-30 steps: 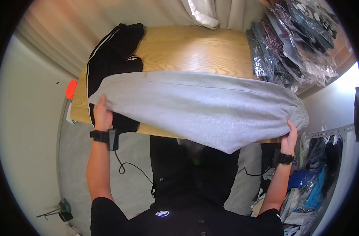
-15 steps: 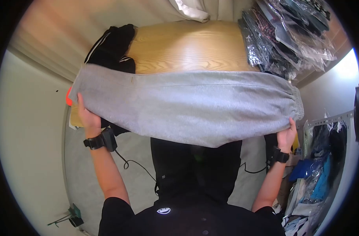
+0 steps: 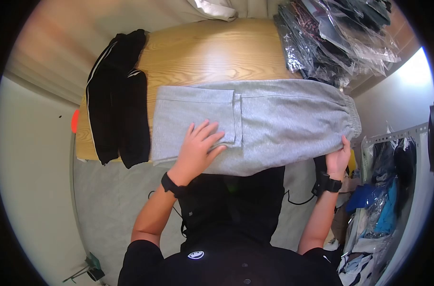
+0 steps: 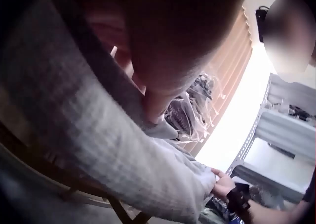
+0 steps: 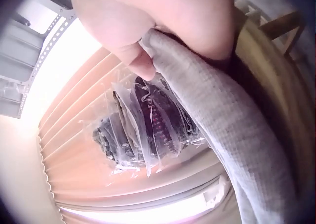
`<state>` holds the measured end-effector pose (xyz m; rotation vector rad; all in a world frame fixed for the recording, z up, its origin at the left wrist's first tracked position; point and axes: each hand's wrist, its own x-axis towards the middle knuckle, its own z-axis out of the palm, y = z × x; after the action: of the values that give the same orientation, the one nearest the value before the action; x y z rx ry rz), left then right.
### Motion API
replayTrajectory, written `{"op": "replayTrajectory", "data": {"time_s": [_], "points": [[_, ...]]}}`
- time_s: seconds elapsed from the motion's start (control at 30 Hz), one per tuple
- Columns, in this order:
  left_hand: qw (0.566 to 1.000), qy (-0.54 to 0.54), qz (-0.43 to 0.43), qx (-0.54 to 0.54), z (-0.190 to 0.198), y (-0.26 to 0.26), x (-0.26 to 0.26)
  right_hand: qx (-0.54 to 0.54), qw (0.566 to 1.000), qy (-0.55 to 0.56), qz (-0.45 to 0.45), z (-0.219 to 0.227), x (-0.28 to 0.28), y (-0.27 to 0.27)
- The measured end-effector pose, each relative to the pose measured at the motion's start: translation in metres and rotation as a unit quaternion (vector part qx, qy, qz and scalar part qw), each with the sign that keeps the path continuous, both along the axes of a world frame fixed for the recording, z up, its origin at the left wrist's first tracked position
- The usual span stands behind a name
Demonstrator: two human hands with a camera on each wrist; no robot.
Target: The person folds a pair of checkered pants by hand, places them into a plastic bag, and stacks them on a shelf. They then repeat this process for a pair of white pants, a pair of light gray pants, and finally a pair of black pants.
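Grey fabric trousers (image 3: pixel 293 124) lie across the front of the wooden table in the head view, their left part folded over onto the middle. On this folded part rests my left hand (image 3: pixel 198 148), fingers spread. At the gathered waistband on the right, my right hand (image 3: pixel 338 159) pinches the near edge. The right wrist view shows the right hand (image 5: pixel 163 26) with thumb and fingers round the grey cloth (image 5: pixel 217 95). In the left wrist view the left hand (image 4: pixel 163 51) is dark and close over the grey cloth (image 4: pixel 113 135).
Black trousers (image 3: pixel 117 100) with white stripes lie at the left of the table (image 3: pixel 207 52). Clothes in clear plastic bags (image 3: pixel 331 43) are piled at the back right. A metal rack (image 3: pixel 402 136) with more bagged clothes stands right of the table. An orange-red object (image 3: pixel 75 121) shows at the left edge.
My left hand has moved right and folded the left end of the grey trousers over, and its fingers have opened onto the cloth. The black trousers are uncovered. My right hand keeps its pinch.
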<state>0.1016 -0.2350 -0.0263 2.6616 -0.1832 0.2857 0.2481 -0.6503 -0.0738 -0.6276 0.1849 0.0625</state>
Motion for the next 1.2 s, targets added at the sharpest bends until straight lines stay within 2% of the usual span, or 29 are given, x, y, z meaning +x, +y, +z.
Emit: {"op": "replayTrajectory", "data": {"time_s": [0.07, 0.17, 0.27, 0.37, 0.47, 0.57, 0.67, 0.77, 0.87, 1.07, 1.17, 1.2], "points": [[0.999, -0.007, 0.0, -0.041, 0.004, 0.003, 0.001, -0.011, 1.0, -0.012, -0.008, 0.004, -0.002, 0.005], [0.999, -0.019, 0.018, -0.035, 0.007, -0.001, 0.001, -0.016, 1.0, -0.008, -0.012, 0.009, -0.004, 0.007], [0.999, -0.045, -0.008, 0.008, 0.009, -0.004, 0.002, -0.005, 1.0, -0.007, -0.007, 0.005, -0.005, 0.003], [0.996, -0.082, -0.009, -0.011, -0.001, 0.003, 0.006, 0.007, 1.0, -0.015, -0.002, 0.004, -0.002, 0.004], [0.971, -0.032, 0.135, -0.197, 0.007, -0.005, 0.0, 0.006, 1.0, -0.015, -0.007, 0.006, -0.004, 0.006], [0.963, -0.133, 0.072, -0.221, 0.01, -0.011, 0.008, -0.005, 1.0, -0.015, -0.011, 0.006, -0.005, 0.006], [0.978, -0.118, 0.003, -0.17, 0.0, -0.017, 0.012, -0.007, 1.0, -0.018, -0.008, 0.008, -0.005, 0.008], [0.99, -0.109, -0.058, -0.064, -0.007, -0.016, 0.013, -0.014, 0.999, -0.025, -0.014, 0.008, -0.005, 0.009], [0.991, -0.106, -0.049, -0.063, 0.01, -0.023, 0.014, -0.015, 1.0, -0.021, -0.016, 0.006, -0.005, 0.007], [0.994, -0.099, -0.035, -0.039, -0.001, -0.013, 0.016, -0.006, 1.0, -0.021, -0.01, 0.006, -0.004, 0.007], [0.992, -0.091, 0.007, -0.082, -0.011, -0.011, 0.017, 0.0, 1.0, -0.022, -0.007, 0.003, -0.004, 0.005], [0.98, -0.101, 0.099, -0.141, -0.009, -0.009, 0.016, 0.002, 1.0, -0.024, -0.004, 0.003, -0.003, 0.004]]}}
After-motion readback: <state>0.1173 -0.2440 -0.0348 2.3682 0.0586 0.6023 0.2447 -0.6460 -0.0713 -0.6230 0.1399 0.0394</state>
